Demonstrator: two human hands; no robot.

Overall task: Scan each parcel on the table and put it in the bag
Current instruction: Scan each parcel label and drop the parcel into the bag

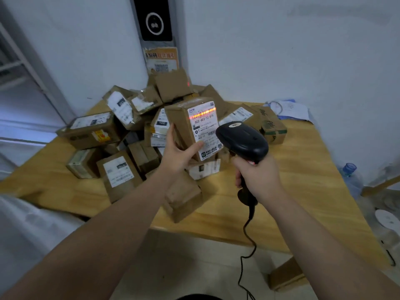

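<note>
I observe a heap of creased brown cardboard parcels [95, 131], white-labelled, on the pale wooden bench [303, 187]. The left hand [179, 156] grips one rectangular parcel [184, 120] upright above the heap, thumb pressed on its smooth white label [205, 128], which a red scan line crosses. Just beside it, a rounded black plastic scanner [242, 141] faces the label. The right hand [257, 176] is wrapped round its handle, and a black cable [246, 245] hangs below.
</note>
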